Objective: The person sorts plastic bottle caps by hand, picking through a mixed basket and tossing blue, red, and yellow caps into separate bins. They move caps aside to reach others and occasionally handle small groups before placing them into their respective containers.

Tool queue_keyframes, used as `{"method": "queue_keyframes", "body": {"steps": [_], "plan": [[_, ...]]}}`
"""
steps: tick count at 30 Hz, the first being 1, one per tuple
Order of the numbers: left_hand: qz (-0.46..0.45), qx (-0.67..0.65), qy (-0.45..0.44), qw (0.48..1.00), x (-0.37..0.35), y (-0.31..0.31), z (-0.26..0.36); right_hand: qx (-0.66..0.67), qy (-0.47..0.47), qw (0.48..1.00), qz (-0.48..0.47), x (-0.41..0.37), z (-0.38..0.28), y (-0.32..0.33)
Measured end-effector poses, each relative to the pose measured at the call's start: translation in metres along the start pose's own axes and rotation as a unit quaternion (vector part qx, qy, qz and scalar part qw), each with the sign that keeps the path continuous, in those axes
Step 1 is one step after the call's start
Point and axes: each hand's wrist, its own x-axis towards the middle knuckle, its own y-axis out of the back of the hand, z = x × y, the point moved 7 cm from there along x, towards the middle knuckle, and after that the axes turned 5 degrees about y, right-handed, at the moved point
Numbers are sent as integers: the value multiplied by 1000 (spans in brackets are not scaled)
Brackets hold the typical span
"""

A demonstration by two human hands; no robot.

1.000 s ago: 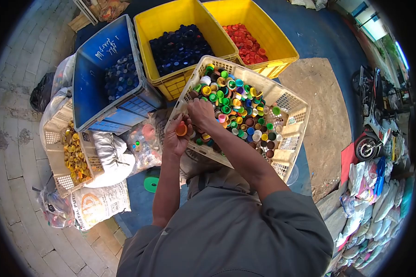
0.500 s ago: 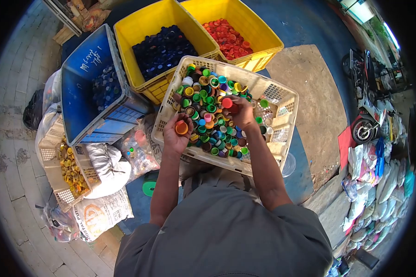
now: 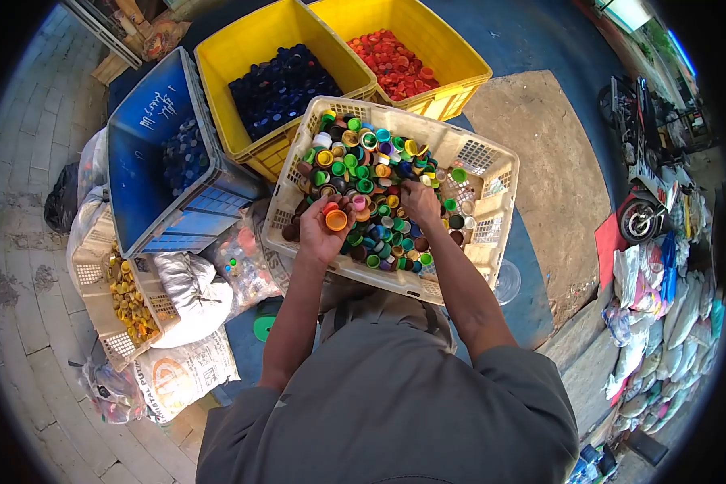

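A cream plastic crate (image 3: 480,211) in front of me holds a mixed heap of bottle caps (image 3: 363,173), many of them green. Over the heap's near left side, my left hand (image 3: 321,235) is palm up with its fingers curled round an orange bottle cap (image 3: 336,220). A red cap (image 3: 330,207) sits in the same hand, against the orange one. My right hand (image 3: 422,203) reaches down into the right part of the heap, fingers bent and close together. Its fingertips are partly hidden, and I cannot see what they pinch.
Beyond the crate stand a yellow bin (image 3: 218,81) of dark blue caps and another yellow bin (image 3: 451,48) of red caps. A blue bin (image 3: 129,161) with caps is on the left. Below it are a crate (image 3: 89,270) of yellow caps and a white sack (image 3: 189,375).
My right hand has moved down into the heap; the red cap it carried no longer shows there. My left hand has shifted right and now has a red cap beside the orange one.
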Motion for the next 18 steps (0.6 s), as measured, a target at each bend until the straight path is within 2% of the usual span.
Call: {"method": "queue_keyframes", "body": {"steps": [4, 10, 13, 16, 18], "plan": [[21, -2, -2, 1000, -2, 6, -3, -62, 34, 997, -3, -4, -13, 1], [19, 7, 8, 1000, 0, 9, -8, -83, -13, 994, -67, 10, -11, -18], [9, 1, 16, 1000, 4, 10, -10, -77, -17, 995, -55, 10, -12, -22], [7, -4, 22, 1000, 5, 10, -11, -62, 17, 997, -33, 7, -13, -18], [0, -2, 23, 1000, 4, 4, -11, -19, -8, 999, -43, 4, -12, -11]]}}
